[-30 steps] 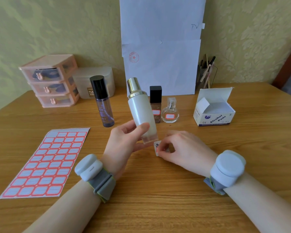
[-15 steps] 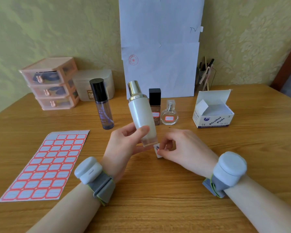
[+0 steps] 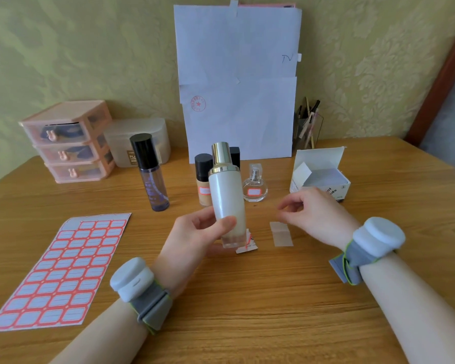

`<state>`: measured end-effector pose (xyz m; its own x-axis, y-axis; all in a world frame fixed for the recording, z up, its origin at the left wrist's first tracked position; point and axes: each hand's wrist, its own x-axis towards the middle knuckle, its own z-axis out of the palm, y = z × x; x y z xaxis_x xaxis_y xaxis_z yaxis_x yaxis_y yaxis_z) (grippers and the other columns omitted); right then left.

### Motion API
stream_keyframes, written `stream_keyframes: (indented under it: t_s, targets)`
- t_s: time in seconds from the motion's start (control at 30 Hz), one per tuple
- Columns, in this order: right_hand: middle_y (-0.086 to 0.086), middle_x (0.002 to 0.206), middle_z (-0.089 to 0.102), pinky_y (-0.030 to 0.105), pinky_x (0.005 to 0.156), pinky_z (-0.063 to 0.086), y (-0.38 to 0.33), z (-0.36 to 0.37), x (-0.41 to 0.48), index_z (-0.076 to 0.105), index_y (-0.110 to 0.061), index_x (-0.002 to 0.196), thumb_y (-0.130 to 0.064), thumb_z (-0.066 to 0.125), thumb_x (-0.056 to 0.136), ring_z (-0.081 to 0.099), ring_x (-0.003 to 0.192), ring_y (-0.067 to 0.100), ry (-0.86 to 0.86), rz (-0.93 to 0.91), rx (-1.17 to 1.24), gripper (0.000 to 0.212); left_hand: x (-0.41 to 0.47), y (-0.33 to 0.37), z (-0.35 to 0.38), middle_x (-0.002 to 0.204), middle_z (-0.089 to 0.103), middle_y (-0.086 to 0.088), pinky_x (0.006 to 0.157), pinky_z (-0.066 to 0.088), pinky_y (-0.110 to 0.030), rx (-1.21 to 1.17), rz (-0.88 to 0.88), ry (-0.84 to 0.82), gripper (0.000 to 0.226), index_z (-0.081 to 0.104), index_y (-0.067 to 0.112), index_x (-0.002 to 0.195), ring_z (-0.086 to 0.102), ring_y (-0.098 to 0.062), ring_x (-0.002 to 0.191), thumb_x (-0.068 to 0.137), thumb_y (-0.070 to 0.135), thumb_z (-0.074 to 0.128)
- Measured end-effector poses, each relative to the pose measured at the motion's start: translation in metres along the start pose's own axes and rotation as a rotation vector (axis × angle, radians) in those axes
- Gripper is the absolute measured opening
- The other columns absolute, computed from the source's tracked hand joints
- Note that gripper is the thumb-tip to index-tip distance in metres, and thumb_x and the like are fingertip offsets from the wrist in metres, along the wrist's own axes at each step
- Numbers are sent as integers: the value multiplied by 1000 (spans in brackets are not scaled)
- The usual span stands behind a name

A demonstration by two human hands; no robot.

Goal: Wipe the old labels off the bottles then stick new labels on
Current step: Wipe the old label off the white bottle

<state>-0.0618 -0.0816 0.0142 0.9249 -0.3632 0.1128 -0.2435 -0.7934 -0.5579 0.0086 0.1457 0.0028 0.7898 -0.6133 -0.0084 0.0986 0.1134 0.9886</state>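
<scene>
Rightward my right hand [image 3: 318, 216] has lifted from the wrapper [image 3: 247, 247], fingers curled, pinching anything or not I cannot tell; my left hand [image 3: 192, 237] has its fingers clasped round the bottle [image 3: 227, 195], upright above the tabletop [image 3: 247, 311].

The one camera rides on the person's head, facing forward and down across the table [image 3: 247, 324]. It is near: both forearms enter from the bottom edge, and the left hand [image 3: 192, 240], gripping a white bottle [image 3: 227, 195], sits mid-frame beside the right hand [image 3: 318, 219]. Beyond the hands stands the wall [image 3: 90, 48].
</scene>
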Motion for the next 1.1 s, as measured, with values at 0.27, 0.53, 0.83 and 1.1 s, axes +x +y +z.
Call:
stream_keyframes:
  t_s: [0.27,0.53,0.83,1.1]
  targets:
    - [-13,77,67,12,56,40,5,-1,0,76,-30,87,-44,79,76,58,70,-3,-234,0,-89,18,0,1,0,102,79,-4,71,62,-31,12,-6,-21,22,82,36,91,76,-22,94,70,37,76]
    - [-5,67,70,16,43,38,-20,-2,-4,73,-23,90,-25,69,91,51,48,10,210,-115,718,4,-3,4,1,103,79,-6,73,63,-34,3,-26,-43,19,81,33,94,76,-24,96,76,31,78]
    - [3,70,70,20,39,37,-40,23,-16,74,-26,86,-23,73,87,49,46,12,48,-191,1004,4,-4,4,2,107,78,-10,70,62,-32,2,-8,-78,33,80,26,104,75,-29,98,72,36,84]
    - [1,67,60,28,38,41,-45,27,-20,58,-19,84,-36,83,74,56,46,19,-2,-234,848,31,-5,2,1,103,79,-6,77,64,-41,139,67,-68,30,79,31,103,76,-29,93,73,31,82]
